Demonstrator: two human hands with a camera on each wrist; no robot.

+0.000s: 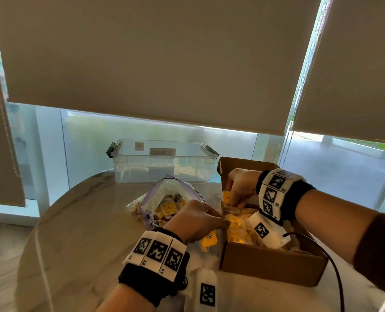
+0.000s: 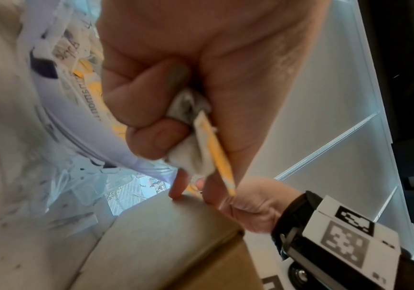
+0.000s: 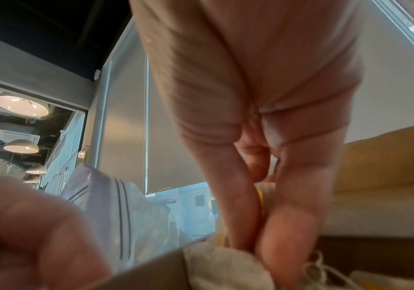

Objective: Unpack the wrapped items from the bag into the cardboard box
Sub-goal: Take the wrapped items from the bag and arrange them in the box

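both hands [image 1: 196,218] [image 1: 240,188] pinch light, soft, crushable wrapped items [image 2: 200,141] by their edges, lower centre over the cardboard box [image 1: 270,265].

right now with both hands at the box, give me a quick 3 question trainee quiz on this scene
1. True or false: the clear plastic bin stands beyond the zip bag on the table.
2. What does the left hand hold? A) a bundle of wrapped items B) the bin lid C) nothing
3. Fill in: the right hand reaches into the ___ box.

Key: 1 true; 2 A, the left wrist view shows the fingers curled round the wrapped items; 3 cardboard.
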